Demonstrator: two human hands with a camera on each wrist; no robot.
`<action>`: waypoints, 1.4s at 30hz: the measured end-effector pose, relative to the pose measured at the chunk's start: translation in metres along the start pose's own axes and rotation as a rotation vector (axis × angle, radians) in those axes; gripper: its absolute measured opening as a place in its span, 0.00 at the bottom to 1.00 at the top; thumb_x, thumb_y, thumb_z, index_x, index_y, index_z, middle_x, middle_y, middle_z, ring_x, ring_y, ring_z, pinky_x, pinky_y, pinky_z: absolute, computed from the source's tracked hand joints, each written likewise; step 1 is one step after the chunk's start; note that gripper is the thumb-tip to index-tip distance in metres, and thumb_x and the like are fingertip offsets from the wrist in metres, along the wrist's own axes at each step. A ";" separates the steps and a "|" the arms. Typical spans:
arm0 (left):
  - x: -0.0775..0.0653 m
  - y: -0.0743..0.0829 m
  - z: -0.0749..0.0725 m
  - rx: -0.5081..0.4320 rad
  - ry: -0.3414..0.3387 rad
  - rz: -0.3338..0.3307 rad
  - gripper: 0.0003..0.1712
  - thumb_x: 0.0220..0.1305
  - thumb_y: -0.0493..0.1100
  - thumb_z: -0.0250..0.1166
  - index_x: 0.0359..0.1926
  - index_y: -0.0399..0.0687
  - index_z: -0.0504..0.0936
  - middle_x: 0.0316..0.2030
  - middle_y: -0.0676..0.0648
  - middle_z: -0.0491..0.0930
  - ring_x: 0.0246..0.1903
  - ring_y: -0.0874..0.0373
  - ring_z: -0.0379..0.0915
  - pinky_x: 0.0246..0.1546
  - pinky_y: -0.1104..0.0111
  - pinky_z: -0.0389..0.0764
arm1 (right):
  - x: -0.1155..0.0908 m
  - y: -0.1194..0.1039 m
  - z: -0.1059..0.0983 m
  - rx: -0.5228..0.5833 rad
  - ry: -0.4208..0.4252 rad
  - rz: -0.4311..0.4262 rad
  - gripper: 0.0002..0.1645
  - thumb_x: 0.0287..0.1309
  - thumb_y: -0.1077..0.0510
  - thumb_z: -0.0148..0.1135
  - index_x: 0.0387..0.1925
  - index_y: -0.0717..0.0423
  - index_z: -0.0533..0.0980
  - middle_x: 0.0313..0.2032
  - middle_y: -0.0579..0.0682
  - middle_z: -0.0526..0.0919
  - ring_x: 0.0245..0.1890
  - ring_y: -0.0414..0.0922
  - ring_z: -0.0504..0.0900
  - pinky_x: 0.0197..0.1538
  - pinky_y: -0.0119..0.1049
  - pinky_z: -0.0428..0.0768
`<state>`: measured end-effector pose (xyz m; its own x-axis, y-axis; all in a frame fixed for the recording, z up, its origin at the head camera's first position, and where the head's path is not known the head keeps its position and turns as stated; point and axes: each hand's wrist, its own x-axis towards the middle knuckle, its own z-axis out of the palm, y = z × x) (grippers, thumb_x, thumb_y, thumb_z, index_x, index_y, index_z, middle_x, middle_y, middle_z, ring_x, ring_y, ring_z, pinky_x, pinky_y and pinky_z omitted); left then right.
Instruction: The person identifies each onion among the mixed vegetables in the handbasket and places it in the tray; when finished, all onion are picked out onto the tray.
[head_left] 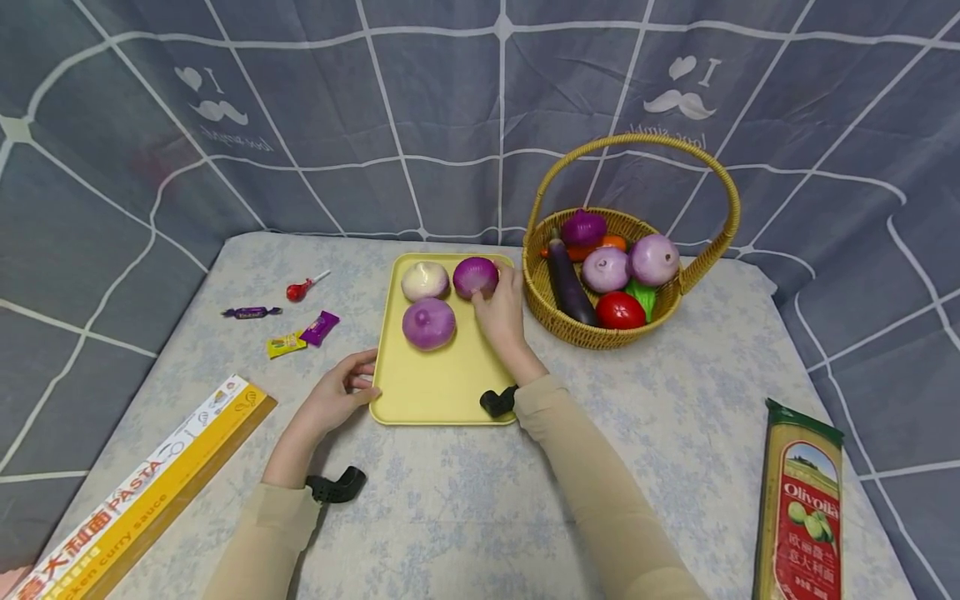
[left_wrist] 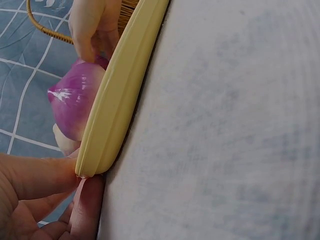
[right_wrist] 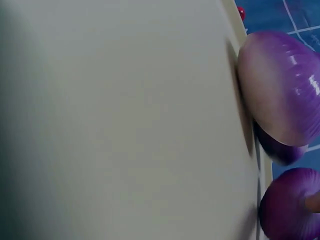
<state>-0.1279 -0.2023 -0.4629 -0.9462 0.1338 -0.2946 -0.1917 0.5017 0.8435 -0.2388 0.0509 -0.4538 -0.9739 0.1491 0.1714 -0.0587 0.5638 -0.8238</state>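
A yellow tray (head_left: 450,379) lies on the table with three onions on it. My left hand (head_left: 339,395) holds the tray's left edge, and in the left wrist view the thumb (left_wrist: 42,175) and fingers pinch its rim. At the tray's far right corner, my right hand (head_left: 501,315) grips a dark purple onion (head_left: 471,273) from its right side. Left of that sits a white-and-purple onion (head_left: 424,280). A lighter purple onion (head_left: 429,325) is nearer to me, and it looms large in the right wrist view (right_wrist: 280,90).
Right of the tray stands a wicker basket (head_left: 581,335) with a tall handle, holding onions, an eggplant (head_left: 568,283), a tomato (head_left: 620,310) and other vegetables. Wrapped candies (head_left: 320,328) and a red lollipop (head_left: 298,290) lie left. A pasta box (head_left: 150,492) and a pasta bag (head_left: 801,500) flank the table.
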 end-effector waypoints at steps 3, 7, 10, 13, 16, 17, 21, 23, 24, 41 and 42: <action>0.000 0.000 0.000 -0.003 0.000 0.001 0.36 0.68 0.34 0.61 0.74 0.41 0.60 0.57 0.36 0.71 0.49 0.49 0.70 0.43 0.72 0.75 | 0.000 0.002 0.000 -0.025 -0.014 0.007 0.34 0.60 0.63 0.63 0.66 0.66 0.63 0.62 0.64 0.65 0.66 0.57 0.67 0.69 0.45 0.67; 0.000 0.000 0.000 -0.004 -0.003 0.004 0.36 0.67 0.34 0.61 0.74 0.40 0.59 0.57 0.36 0.71 0.49 0.49 0.70 0.42 0.73 0.75 | 0.001 0.002 0.001 -0.025 -0.030 0.015 0.37 0.60 0.62 0.63 0.67 0.66 0.61 0.63 0.65 0.65 0.67 0.57 0.64 0.71 0.44 0.64; 0.000 0.000 0.000 -0.005 -0.004 0.006 0.36 0.67 0.34 0.61 0.74 0.40 0.59 0.57 0.36 0.71 0.49 0.49 0.70 0.42 0.73 0.75 | 0.001 0.001 0.001 -0.010 -0.029 0.013 0.38 0.59 0.62 0.64 0.68 0.66 0.60 0.64 0.65 0.64 0.68 0.57 0.63 0.72 0.44 0.62; 0.000 0.000 0.000 -0.006 -0.004 0.006 0.36 0.67 0.34 0.61 0.74 0.40 0.59 0.57 0.36 0.71 0.49 0.49 0.70 0.42 0.74 0.74 | 0.001 0.000 0.001 0.000 -0.025 0.019 0.38 0.60 0.62 0.64 0.68 0.66 0.60 0.65 0.66 0.62 0.69 0.57 0.63 0.73 0.43 0.62; 0.000 -0.001 0.000 -0.001 0.001 0.004 0.36 0.67 0.34 0.61 0.74 0.40 0.59 0.57 0.36 0.71 0.49 0.49 0.71 0.43 0.73 0.75 | -0.001 -0.003 -0.002 -0.005 -0.024 0.023 0.37 0.61 0.61 0.63 0.69 0.65 0.60 0.66 0.65 0.62 0.69 0.57 0.65 0.72 0.43 0.63; 0.000 -0.001 0.000 0.001 0.002 0.004 0.36 0.67 0.34 0.61 0.74 0.41 0.59 0.57 0.36 0.71 0.49 0.49 0.71 0.43 0.72 0.75 | -0.002 -0.005 -0.004 -0.007 -0.022 0.020 0.36 0.61 0.61 0.63 0.68 0.64 0.61 0.66 0.64 0.62 0.68 0.57 0.66 0.72 0.43 0.64; 0.000 0.000 0.000 0.009 0.004 -0.004 0.36 0.67 0.34 0.61 0.74 0.41 0.59 0.57 0.36 0.71 0.50 0.48 0.71 0.46 0.70 0.75 | -0.009 -0.016 -0.018 -0.007 -0.008 -0.045 0.28 0.63 0.60 0.61 0.63 0.63 0.68 0.63 0.63 0.68 0.62 0.58 0.72 0.66 0.46 0.71; 0.000 0.000 0.000 0.012 0.003 -0.006 0.36 0.67 0.34 0.61 0.74 0.41 0.59 0.57 0.36 0.71 0.50 0.48 0.71 0.46 0.69 0.74 | -0.012 -0.023 -0.028 0.011 0.004 -0.092 0.24 0.64 0.59 0.60 0.59 0.63 0.73 0.60 0.62 0.73 0.59 0.58 0.75 0.62 0.47 0.74; 0.000 0.000 -0.001 0.010 0.002 -0.006 0.36 0.67 0.34 0.61 0.74 0.41 0.59 0.57 0.36 0.71 0.50 0.48 0.71 0.46 0.69 0.74 | -0.013 -0.025 -0.033 0.023 0.012 -0.113 0.22 0.64 0.59 0.60 0.57 0.63 0.75 0.58 0.61 0.75 0.58 0.57 0.76 0.61 0.47 0.75; 0.000 -0.002 -0.001 -0.001 -0.007 0.010 0.36 0.68 0.35 0.61 0.74 0.42 0.59 0.58 0.36 0.71 0.51 0.48 0.71 0.46 0.69 0.74 | -0.011 0.017 -0.141 0.116 0.299 -0.139 0.13 0.64 0.61 0.59 0.46 0.65 0.81 0.45 0.60 0.84 0.48 0.52 0.83 0.54 0.44 0.80; 0.000 -0.001 -0.001 -0.003 -0.008 0.010 0.36 0.68 0.35 0.61 0.74 0.42 0.59 0.58 0.36 0.70 0.51 0.48 0.70 0.46 0.69 0.74 | -0.011 0.020 -0.147 0.108 0.320 -0.130 0.13 0.65 0.60 0.59 0.46 0.65 0.81 0.45 0.61 0.84 0.47 0.53 0.82 0.54 0.45 0.80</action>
<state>-0.1275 -0.2039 -0.4636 -0.9460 0.1455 -0.2898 -0.1833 0.4976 0.8478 -0.1973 0.1803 -0.3930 -0.8398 0.3379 0.4249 -0.2169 0.5086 -0.8332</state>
